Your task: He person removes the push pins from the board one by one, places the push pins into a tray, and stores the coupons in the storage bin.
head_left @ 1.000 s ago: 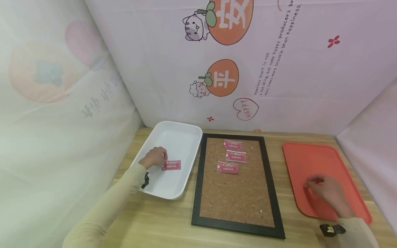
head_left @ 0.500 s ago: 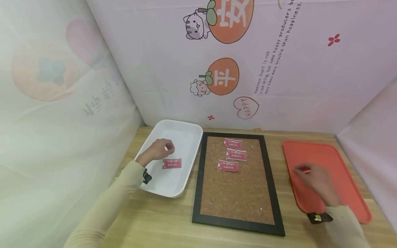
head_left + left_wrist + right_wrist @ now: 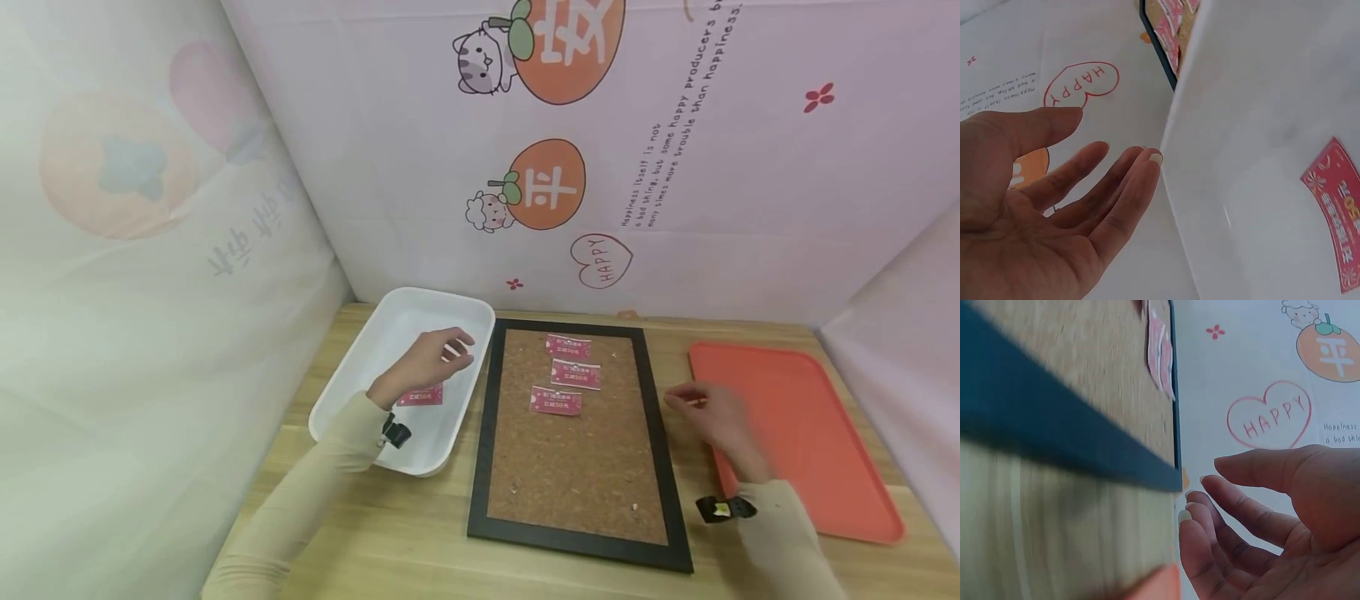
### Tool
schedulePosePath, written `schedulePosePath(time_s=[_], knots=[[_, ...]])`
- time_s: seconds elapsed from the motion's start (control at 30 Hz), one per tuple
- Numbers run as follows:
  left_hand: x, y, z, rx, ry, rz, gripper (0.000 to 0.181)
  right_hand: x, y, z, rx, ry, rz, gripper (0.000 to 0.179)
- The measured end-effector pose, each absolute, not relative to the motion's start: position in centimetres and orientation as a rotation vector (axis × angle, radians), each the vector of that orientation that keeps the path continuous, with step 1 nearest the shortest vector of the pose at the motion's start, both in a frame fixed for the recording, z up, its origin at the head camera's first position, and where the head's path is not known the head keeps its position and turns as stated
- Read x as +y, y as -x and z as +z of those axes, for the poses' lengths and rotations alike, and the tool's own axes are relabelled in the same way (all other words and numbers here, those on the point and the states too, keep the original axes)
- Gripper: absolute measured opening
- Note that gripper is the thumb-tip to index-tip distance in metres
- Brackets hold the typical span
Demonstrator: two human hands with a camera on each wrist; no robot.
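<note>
My left hand [image 3: 427, 362] hovers over the white tray [image 3: 341, 383] near its right rim. Its fingers are loosely bent, and the left wrist view shows nothing between thumb and fingertips. Beneath it, a pink coupon [image 3: 1338, 212] lies in the tray, partly covered by the hand in the head view. My right hand [image 3: 712, 417] is between the red tray [image 3: 795, 417] and the black-framed cork board [image 3: 577, 467]. Thumb and index finger are slightly apart, with no object visible in the gap. Three pink coupons, the lowest being a coupon [image 3: 556, 402], are on the board's upper part.
Small pins stick in the cork, including a pin [image 3: 634, 507] at the lower right and a pin [image 3: 513, 490] at the lower left. The wooden table [image 3: 420, 533] bears everything. A printed cloth wall [image 3: 420, 167] stands behind, with more cloth at both sides.
My left hand has lifted off the coupon in the white tray and moved right towards the rim. My right hand has moved left, from over the red tray towards the board's right edge.
</note>
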State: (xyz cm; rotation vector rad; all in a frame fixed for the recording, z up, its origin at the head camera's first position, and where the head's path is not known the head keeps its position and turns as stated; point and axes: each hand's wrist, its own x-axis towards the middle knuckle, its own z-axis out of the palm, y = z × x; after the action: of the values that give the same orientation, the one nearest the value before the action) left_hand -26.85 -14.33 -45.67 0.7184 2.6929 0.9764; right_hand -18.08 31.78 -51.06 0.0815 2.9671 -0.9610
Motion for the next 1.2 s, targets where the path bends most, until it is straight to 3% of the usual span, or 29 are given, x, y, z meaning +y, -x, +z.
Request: schedulePosePath(time_s=[0.3, 0.63, 1.2], knots=[[-10.5, 26.2, -46.2, 2.632, -0.771, 1.115, 0.037, 28.1, 18.8, -52.5, 2.790, -0.076, -1.214, 0.031], [-7.4, 24.6, -47.2, 2.615, -0.644, 1.116, 0.039, 25.6, 19.3, -53.3, 2.759, -0.054, -1.220, 0.030], [-4.5, 23.4, -50.1, 2.592, -0.545, 1.131, 0.054, 22.2, 21.1, -54.0, 2.608, -0.015, -1.373, 0.031]])
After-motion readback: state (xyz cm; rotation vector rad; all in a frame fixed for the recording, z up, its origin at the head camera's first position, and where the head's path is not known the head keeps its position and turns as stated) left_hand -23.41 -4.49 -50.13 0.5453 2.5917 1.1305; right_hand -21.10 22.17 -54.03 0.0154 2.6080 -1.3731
